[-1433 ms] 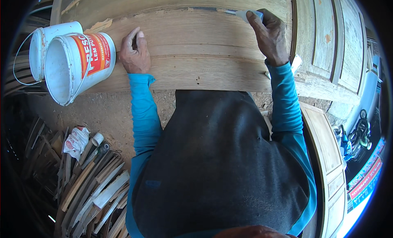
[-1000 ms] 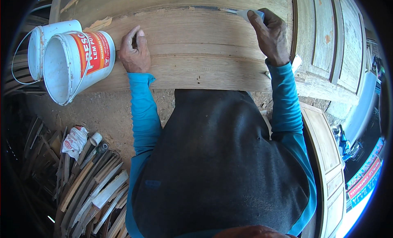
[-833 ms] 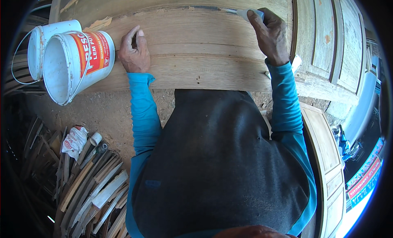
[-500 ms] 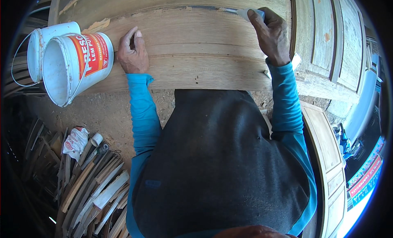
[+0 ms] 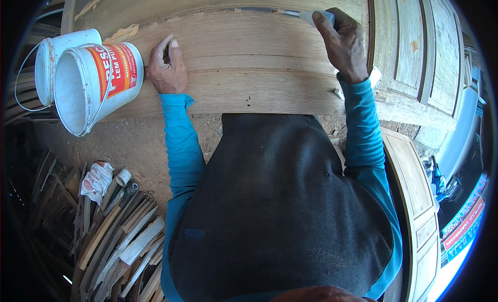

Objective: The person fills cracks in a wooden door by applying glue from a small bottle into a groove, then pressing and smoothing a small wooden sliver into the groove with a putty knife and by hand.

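My right hand (image 5: 345, 42) grips a small pale plastic squeeze bottle (image 5: 326, 16), tilted with its thin nozzle pointing left. The nozzle tip is at a dark seam (image 5: 254, 10) across the wooden panel (image 5: 249, 47), at the far side; whether it touches cannot be made out. Brownish filler patches (image 5: 122, 33) lie along that seam toward the left. My left hand (image 5: 168, 68) rests on the panel beside the buckets, fingers curled and thumb tip close to the index finger; anything inside that curl is hidden.
Two white buckets, the nearer one (image 5: 111, 76) with a red and orange label, lie tipped at the left. A panelled wooden door (image 5: 430, 53) is at the right, another (image 5: 415, 214) below it. Scrap wood (image 5: 119, 245) and a white bag (image 5: 97, 181) are at lower left.
The nozzle and bottle have shifted very slightly to the left along the seam. My left hand stays almost where it was.
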`<state>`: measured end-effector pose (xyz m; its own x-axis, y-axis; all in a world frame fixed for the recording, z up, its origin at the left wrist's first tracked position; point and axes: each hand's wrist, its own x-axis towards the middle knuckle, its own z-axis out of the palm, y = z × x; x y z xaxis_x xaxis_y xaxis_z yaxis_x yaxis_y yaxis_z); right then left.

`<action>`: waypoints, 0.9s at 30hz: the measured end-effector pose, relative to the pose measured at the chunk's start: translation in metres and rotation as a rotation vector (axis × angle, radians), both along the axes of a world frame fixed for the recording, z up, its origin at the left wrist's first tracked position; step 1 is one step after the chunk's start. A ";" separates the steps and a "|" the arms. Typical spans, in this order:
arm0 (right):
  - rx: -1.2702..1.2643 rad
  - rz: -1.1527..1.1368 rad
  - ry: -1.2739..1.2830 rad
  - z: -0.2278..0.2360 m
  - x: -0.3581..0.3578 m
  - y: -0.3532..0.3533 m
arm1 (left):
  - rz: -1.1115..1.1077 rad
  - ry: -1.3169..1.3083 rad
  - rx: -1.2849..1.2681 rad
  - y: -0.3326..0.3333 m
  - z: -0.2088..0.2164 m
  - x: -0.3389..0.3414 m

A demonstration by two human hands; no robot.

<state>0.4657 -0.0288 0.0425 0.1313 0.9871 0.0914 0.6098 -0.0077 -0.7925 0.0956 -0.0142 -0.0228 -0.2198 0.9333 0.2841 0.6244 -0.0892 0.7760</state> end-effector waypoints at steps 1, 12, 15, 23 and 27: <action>0.022 -0.004 0.005 0.001 -0.003 0.001 | -0.008 0.002 -0.019 0.000 0.000 -0.001; 0.081 0.013 -0.028 0.009 0.000 -0.001 | 0.000 -0.042 -0.011 0.000 -0.003 -0.001; 0.183 0.091 -0.132 0.009 0.004 -0.001 | -0.001 -0.053 -0.013 0.001 -0.005 -0.001; 0.048 0.005 -0.042 0.011 0.002 -0.005 | 0.000 -0.042 -0.028 0.000 -0.001 0.001; 0.033 0.020 -0.070 0.011 -0.002 -0.003 | -0.001 -0.048 -0.007 0.000 -0.005 -0.003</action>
